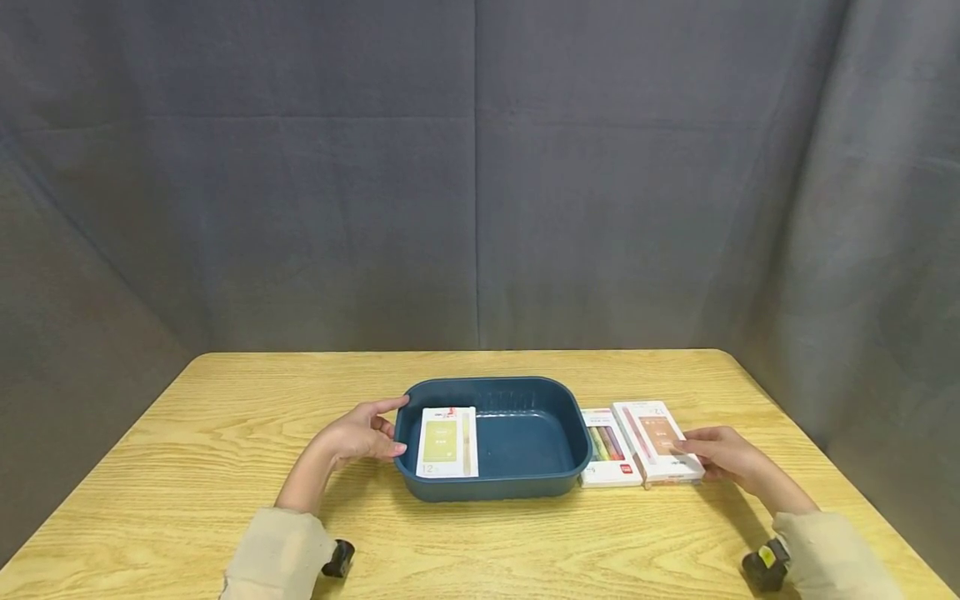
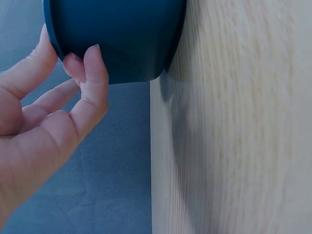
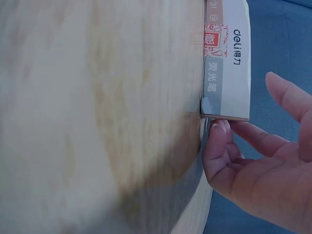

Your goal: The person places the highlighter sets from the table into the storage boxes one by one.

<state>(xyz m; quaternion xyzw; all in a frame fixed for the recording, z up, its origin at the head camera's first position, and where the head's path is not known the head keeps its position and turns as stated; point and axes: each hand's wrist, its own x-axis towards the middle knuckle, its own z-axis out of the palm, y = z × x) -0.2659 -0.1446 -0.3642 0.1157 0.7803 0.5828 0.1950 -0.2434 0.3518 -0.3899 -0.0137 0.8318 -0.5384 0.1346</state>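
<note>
A dark blue plastic bin [image 1: 491, 487] stands mid-table. My left hand [image 1: 369, 433] grips its left end, thumb and forefinger at the rim and the other fingers bent against the outer wall [image 2: 117, 44]. Inside, at the left, a white pen box [image 1: 448, 442] with a yellow-green panel leans on the near wall. My right hand [image 1: 723, 454] is at the right side of a white highlighter box [image 1: 656, 442] with an orange-brown panel. Its fingertips touch the box end [image 3: 226, 78] printed "deli", while the thumb stands apart above the top face.
Between the bin and the highlighter box lies another white box [image 1: 611, 450], its window showing several coloured pens. All stand on a wood-grain table [image 1: 517, 542]. Grey curtains [image 1: 337, 208] hang behind the table and along both sides.
</note>
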